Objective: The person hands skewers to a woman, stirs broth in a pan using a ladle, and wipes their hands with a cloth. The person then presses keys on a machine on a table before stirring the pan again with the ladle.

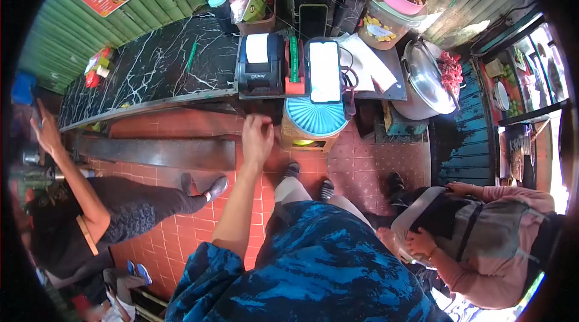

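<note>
One hand of the wearer shows, the left, reaching up to the centre of the frame with its grip curled nearly together; whether it pinches anything small I cannot tell. It hangs just below the edge of the dark marbled worktop, beneath the black receipt printer and just left of the blue-lidded bin. The right hand is out of view. A phone with a lit white screen lies just right of the printer, with a red tape dispenser between them.

My judgement of the risks: the phone sits near the worktop's front edge above the bin, so an upward jolt of the wrist against that edge could shake or slide it off. The printer's paper could be torn crookedly if tugged from below. Two other people stand close: one at lower left with an arm stretched toward the far end of the worktop, one at lower right in a pink sleeve. A sudden elbow swing could strike either.
</note>
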Available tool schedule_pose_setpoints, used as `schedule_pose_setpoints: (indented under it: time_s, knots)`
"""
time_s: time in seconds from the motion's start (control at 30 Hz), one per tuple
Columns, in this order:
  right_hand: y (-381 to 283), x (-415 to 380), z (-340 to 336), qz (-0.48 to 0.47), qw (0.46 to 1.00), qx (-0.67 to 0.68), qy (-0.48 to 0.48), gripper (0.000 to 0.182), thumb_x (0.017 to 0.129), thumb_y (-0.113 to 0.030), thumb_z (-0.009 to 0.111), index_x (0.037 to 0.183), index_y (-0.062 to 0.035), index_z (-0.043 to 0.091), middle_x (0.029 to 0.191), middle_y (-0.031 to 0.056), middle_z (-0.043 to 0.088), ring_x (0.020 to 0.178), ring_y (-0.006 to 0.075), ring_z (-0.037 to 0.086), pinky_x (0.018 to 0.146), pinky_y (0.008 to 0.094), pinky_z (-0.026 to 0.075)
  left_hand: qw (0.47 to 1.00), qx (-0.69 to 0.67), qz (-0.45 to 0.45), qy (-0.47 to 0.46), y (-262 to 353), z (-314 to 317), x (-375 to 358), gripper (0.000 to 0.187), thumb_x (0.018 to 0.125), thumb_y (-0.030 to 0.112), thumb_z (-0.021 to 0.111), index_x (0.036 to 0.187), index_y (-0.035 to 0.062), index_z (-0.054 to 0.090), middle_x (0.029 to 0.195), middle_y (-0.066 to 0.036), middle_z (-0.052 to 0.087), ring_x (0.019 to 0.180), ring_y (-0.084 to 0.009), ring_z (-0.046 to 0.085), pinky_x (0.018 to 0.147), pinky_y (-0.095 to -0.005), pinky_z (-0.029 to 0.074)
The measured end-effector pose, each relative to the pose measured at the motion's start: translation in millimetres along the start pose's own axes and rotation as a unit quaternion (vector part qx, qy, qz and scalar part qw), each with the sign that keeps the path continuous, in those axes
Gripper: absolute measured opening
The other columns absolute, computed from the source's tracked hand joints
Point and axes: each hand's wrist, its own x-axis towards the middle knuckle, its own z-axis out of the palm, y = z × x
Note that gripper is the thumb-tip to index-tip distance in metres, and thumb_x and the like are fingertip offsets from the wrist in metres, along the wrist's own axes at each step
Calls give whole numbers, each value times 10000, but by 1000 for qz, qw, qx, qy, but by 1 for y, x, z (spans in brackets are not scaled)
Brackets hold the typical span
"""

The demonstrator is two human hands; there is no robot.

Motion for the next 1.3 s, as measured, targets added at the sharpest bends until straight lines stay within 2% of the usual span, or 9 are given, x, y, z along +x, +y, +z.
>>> schedule_pose_setpoints:
  time_s: [0.07,0.2,0.3,0.6,0.93,1.0,1.07,1.13,1.3]
  knots:
    - [11,-22,12,6,998,-59,16,311,800,-57,592,1095,27,541,761,82,592,556,168,590,446,281,458,989,57,112,73,-1,-6,41,271,752,43,631,1020,31,592,1096,-164,551,993,-338,543,840,-391,449]
    - [11,-46,49,-10,994,-108,15,320,802,-52,585,1107,28,532,759,79,586,558,163,584,449,275,454,981,120,139,70,3,-12,84,434,741,79,652,1162,70,550,1243,-160,486,1158,-343,449,955,-428,371]
    - [-2,-55,73,-24,997,-77,7,327,803,-48,580,1116,29,525,757,76,582,559,158,579,450,270,450,976,171,133,1,1,-5,90,633,711,123,675,1304,123,454,1387,-134,371,1279,-320,343,1032,-484,260]
    - [-79,-47,109,35,993,110,-3,372,813,-47,567,1163,56,496,731,91,581,564,159,562,472,253,454,972,208,111,-20,4,-7,93,659,699,157,682,1311,140,439,1372,-134,388,1275,-311,348,1012,-526,249]
    - [-77,-54,112,18,998,55,29,386,766,-66,599,1131,49,545,772,99,624,577,166,595,482,267,468,966,234,109,-26,12,-7,96,649,697,195,691,1296,130,452,1334,-161,422,1251,-329,375,995,-530,280]
    - [-82,-64,108,20,997,-80,-8,390,739,-70,611,1110,42,568,765,104,629,607,178,610,479,266,446,964,242,109,-26,12,-7,95,647,699,207,691,1295,127,453,1331,-167,424,1251,-333,375,998,-534,281]
    - [-83,-75,109,29,997,-56,36,367,717,-80,620,1065,35,594,763,108,632,629,184,613,474,272,423,963,244,107,-29,13,-8,95,650,700,212,692,1297,125,450,1334,-166,421,1253,-333,372,998,-537,283]
    - [-86,-83,108,33,989,-135,39,328,717,-90,615,1025,23,607,785,107,636,663,188,616,482,287,425,963,246,106,-32,13,-7,95,653,700,216,692,1298,124,447,1336,-166,418,1255,-332,370,999,-540,284]
    - [-89,-87,108,44,991,-120,49,351,729,-101,617,1059,15,589,801,99,633,695,196,622,518,294,442,961,256,94,-38,15,-5,95,678,698,226,699,1310,117,428,1347,-171,403,1267,-334,356,995,-545,290]
